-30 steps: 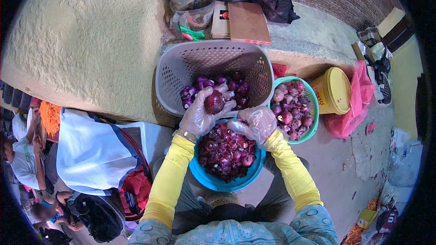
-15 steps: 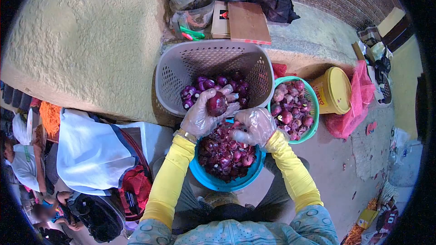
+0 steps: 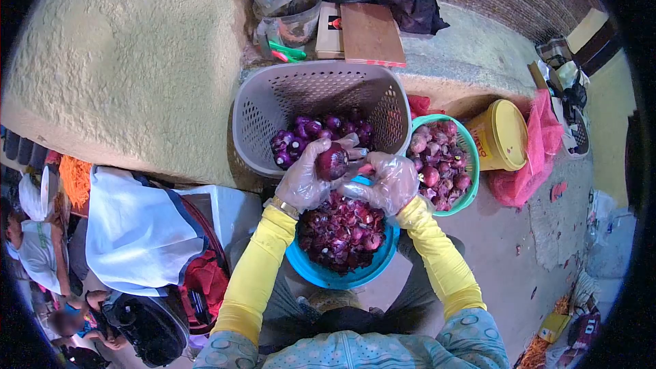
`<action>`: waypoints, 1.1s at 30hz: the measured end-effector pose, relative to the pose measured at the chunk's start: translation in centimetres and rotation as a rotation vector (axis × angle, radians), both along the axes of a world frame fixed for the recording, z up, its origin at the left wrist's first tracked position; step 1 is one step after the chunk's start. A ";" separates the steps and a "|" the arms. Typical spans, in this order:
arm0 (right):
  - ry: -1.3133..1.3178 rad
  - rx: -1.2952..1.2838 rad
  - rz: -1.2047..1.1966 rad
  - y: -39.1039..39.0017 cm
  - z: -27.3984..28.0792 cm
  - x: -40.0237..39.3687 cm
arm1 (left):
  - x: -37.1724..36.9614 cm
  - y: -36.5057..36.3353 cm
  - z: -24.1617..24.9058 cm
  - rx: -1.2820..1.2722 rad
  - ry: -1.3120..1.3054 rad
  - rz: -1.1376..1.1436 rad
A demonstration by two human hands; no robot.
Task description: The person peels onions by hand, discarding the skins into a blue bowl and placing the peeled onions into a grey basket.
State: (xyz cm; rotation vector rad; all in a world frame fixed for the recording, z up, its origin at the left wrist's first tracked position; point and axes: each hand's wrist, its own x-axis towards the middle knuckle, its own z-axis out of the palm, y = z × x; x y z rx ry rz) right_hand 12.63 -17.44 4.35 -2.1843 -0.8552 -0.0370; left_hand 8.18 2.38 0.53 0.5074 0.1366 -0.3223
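Note:
A large red onion (image 3: 332,162) is gripped in my left hand (image 3: 301,181), which wears a clear plastic glove. My right hand (image 3: 391,179), gloved the same way, is closed close beside the onion. A small reddish bit shows at its fingers, but I cannot make out what it is. Below both hands a blue basin (image 3: 295,264) holds dark onion skins and some onions (image 3: 372,241). Just beyond them, several shiny purple onions (image 3: 311,127) lie in a grey perforated basket (image 3: 254,109). Right of my right hand, a green basket (image 3: 473,157) is full of dry-skinned onions (image 3: 443,157).
A yellow lidded bucket (image 3: 509,137) and a pink mesh sack (image 3: 529,171) stand to the right. Behind the grey basket, a ledge carries a brown board (image 3: 372,33) and plastic containers (image 3: 297,17). A white cloth (image 3: 140,225) lies at left. Other people are at the far left.
My right hand has shifted slightly up and right, and a reddish bit now shows at its fingers. The onion in my left hand has moved slightly right and is turned differently.

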 end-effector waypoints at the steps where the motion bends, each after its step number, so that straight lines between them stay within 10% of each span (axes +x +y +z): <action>1: 0.029 0.029 0.003 0.0 0.0 0.1 | 0.0 -0.2 0.1 0.033 0.022 0.011; 33: -0.006 -0.133 0.055 -1.0 -1.0 1.0 | -0.3 -0.3 -0.2 0.200 0.140 -0.091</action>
